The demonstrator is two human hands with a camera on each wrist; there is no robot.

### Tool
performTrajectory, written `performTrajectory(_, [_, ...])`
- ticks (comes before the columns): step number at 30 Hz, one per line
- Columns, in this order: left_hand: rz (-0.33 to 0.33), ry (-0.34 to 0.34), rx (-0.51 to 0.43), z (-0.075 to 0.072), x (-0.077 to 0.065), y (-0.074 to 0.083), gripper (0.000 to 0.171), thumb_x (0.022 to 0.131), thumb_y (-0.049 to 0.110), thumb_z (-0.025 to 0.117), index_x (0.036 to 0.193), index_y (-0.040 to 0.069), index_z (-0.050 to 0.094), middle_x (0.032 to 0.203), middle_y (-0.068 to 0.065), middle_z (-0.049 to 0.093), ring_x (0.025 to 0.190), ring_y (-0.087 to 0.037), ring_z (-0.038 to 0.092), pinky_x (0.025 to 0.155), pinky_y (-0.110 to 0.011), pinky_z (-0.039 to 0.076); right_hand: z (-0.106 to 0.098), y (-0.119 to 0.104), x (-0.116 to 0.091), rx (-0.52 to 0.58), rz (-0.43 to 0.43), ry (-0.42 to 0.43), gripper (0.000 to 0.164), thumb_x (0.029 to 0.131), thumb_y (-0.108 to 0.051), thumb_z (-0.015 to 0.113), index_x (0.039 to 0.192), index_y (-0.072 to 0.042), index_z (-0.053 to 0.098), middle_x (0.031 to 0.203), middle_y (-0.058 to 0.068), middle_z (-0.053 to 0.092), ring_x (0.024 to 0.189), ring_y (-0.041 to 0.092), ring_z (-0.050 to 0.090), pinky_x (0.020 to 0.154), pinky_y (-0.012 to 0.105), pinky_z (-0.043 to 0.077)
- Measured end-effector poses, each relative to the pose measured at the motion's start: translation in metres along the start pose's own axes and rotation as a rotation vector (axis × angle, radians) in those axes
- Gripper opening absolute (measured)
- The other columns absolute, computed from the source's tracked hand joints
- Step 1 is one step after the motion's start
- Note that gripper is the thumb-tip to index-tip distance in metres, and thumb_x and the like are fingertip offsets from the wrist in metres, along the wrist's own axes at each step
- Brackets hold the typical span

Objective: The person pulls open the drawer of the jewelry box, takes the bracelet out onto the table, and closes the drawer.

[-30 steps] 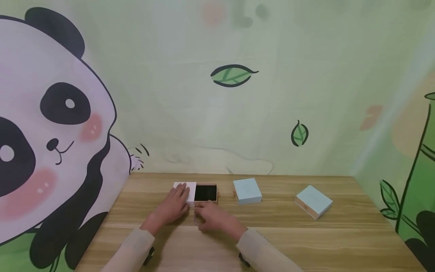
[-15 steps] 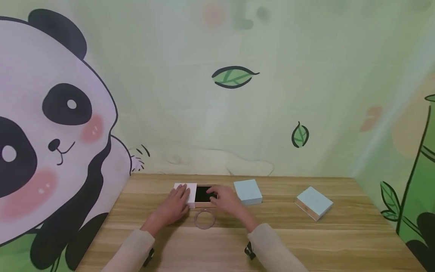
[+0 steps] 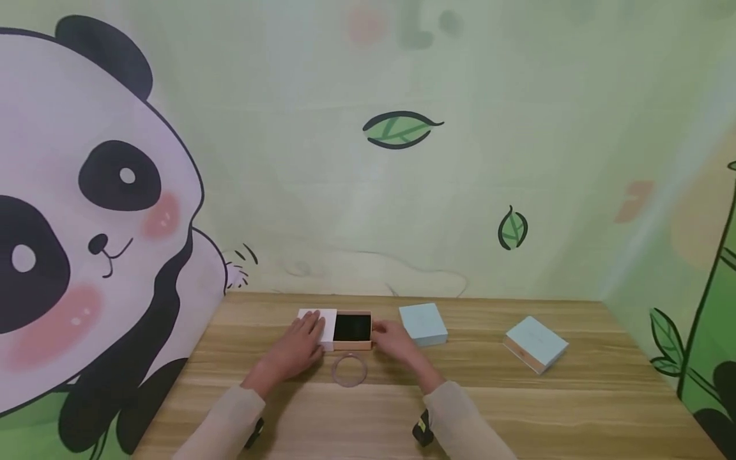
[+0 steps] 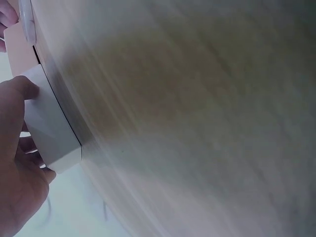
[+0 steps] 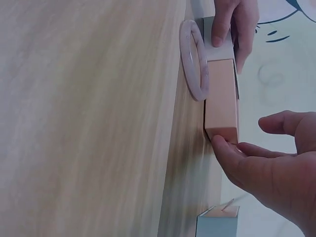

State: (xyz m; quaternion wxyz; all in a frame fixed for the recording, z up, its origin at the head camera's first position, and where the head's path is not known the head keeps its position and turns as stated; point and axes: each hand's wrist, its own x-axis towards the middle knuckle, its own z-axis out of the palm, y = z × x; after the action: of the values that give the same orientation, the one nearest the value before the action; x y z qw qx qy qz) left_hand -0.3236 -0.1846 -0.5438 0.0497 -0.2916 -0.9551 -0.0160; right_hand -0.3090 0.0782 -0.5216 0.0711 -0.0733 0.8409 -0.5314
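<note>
A small white sliding box lies on the wooden table, its pinkish drawer (image 3: 352,347) with a black lining pulled out to the right. My left hand (image 3: 297,345) grips the white box sleeve (image 4: 52,116), thumb on the front face and fingers over the top and far end. My right hand (image 3: 397,342) is at the drawer's outer end; in the right wrist view thumb and fingertips (image 5: 219,142) touch that end, with another finger raised apart. A pale, pinkish-lilac bangle (image 3: 349,370) lies on the table just in front of the drawer.
To the right of my right hand sits a light blue box (image 3: 423,324) with a ribbon tab at its end. Another light blue box (image 3: 536,344) stands turned at an angle farther right. Behind the table (image 3: 489,409) hangs a printed panda backdrop (image 3: 368,211).
My right hand has let go of the bangle, passed over the drawer and come to its right end. The left hand stays on the sleeve. The view shifts slightly.
</note>
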Motion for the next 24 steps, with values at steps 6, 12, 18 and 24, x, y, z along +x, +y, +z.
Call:
performTrajectory(6, [0.008,0.010,-0.023,-0.004,0.001,0.000,0.062,0.105,0.029,0.053,0.153,-0.007,0.037,0.159,-0.028,0.032,0.149,-0.043,0.029,0.121,-0.056,0.026,0.005,0.001,0.007,0.076,0.065,0.037,0.044,0.096,-0.009,0.056,0.134,0.012,0.058,0.125,0.024,0.067,0.097,0.023,0.064,0.078,0.028,0.054])
performTrajectory(12, [0.016,-0.006,-0.011,-0.006,-0.001,-0.004,0.062,0.105,0.028,0.053,0.152,-0.008,0.037,0.159,-0.028,0.033,0.148,-0.044,0.030,0.120,-0.056,0.028,0.012,-0.005,0.009,0.140,0.098,0.042,0.045,0.096,-0.008,0.056,0.136,0.013,0.057,0.134,0.026,0.061,0.107,0.027,0.066,0.089,0.035,0.058])
performTrajectory(18, [0.009,-0.017,-0.026,-0.009,0.000,-0.005,0.061,0.105,0.030,0.054,0.153,-0.006,0.038,0.159,-0.027,0.034,0.148,-0.043,0.032,0.120,-0.056,0.028,0.021,-0.013,0.009,0.183,0.080,0.013,0.046,0.096,-0.011,0.059,0.136,0.011,0.057,0.135,0.026,0.061,0.112,0.031,0.065,0.096,0.042,0.056])
performTrajectory(24, [0.021,-0.029,-0.051,-0.010,0.001,-0.005,0.062,0.105,0.030,0.055,0.152,-0.006,0.038,0.159,-0.028,0.033,0.147,-0.043,0.032,0.120,-0.056,0.029,0.026,-0.020,0.008,0.235,0.072,-0.035,0.048,0.093,-0.005,0.054,0.137,0.014,0.054,0.126,0.026,0.064,0.105,0.032,0.063,0.095,0.045,0.055])
